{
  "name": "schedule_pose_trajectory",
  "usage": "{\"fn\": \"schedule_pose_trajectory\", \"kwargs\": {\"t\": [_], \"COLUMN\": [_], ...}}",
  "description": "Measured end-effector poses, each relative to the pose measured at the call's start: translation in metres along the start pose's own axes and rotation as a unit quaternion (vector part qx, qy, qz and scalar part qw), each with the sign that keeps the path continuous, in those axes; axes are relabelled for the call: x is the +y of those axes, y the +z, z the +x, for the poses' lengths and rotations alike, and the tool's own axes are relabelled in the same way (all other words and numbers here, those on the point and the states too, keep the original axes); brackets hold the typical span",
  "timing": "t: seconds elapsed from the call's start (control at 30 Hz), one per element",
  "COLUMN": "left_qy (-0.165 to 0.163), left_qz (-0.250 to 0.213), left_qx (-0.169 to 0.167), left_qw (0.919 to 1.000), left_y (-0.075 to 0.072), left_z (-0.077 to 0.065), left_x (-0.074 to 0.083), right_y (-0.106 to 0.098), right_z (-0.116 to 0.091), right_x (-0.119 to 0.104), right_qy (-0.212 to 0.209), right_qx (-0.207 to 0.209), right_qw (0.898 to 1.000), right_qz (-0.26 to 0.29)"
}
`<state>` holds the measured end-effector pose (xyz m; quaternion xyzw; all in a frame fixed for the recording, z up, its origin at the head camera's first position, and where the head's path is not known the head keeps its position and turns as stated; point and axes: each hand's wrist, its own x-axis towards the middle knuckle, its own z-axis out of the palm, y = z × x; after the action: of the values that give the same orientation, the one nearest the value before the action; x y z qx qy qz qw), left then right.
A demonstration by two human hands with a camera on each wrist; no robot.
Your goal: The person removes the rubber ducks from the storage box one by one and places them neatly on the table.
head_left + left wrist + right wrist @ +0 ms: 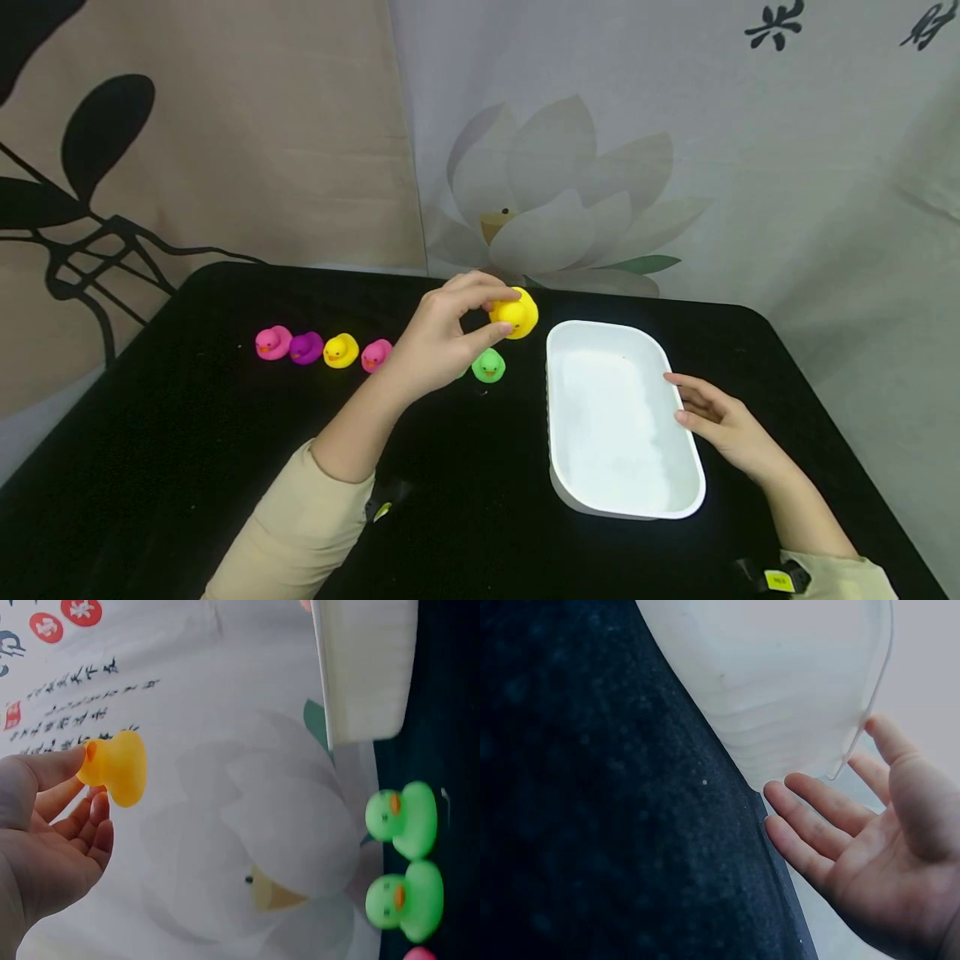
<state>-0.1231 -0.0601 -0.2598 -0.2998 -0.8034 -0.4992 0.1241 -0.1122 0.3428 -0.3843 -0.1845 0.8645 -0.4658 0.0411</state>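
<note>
My left hand pinches a yellow rubber duck between thumb and fingers, held above the table just left of the white plastic tub. In the left wrist view this duck is gripped at its head end, the other fingers loosely curled. At the tub's right side is my right hand, fingers relaxed and slightly bent, with thumb and forefinger at the rim. The right wrist view shows its fingertips right by the tub wall. Below the left hand stands a green duck; another green duck is mostly hidden in the head view.
Farther left in the same row are a pink duck, a purple duck, a yellow duck and a second pink duck. A black cloth covers the table. Behind it hangs a printed curtain.
</note>
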Motion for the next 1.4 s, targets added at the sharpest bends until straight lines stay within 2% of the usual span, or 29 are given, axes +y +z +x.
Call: {"fn": "schedule_pose_trajectory", "kwargs": {"t": [0.33, 0.6, 1.0, 1.2, 1.4], "left_qy": [-0.022, -0.046, -0.106, -0.115, -0.133], "left_qz": [0.007, 0.046, 0.144, 0.152, 0.16], "left_qx": [0.017, 0.031, 0.048, 0.066, 0.068], "left_qw": [0.9996, 0.9974, 0.9828, 0.9796, 0.9758], "left_y": [-0.032, -0.059, -0.102, -0.119, -0.137], "left_z": [-0.022, -0.038, -0.063, -0.073, -0.08], "left_x": [-0.011, -0.023, -0.044, -0.051, -0.057], "right_y": [0.0, 0.0, 0.0, 0.001, 0.002], "right_z": [-0.001, -0.001, 0.0, 0.0, -0.001], "right_x": [0.0, 0.001, -0.001, -0.003, -0.006], "right_qy": [-0.003, -0.004, 0.004, 0.004, -0.008], "right_qx": [0.002, 0.001, 0.001, 0.001, 0.0], "right_qw": [1.0, 1.0, 1.0, 1.0, 1.0], "right_qz": [-0.003, 0.0, -0.001, 0.004, 0.01]}}
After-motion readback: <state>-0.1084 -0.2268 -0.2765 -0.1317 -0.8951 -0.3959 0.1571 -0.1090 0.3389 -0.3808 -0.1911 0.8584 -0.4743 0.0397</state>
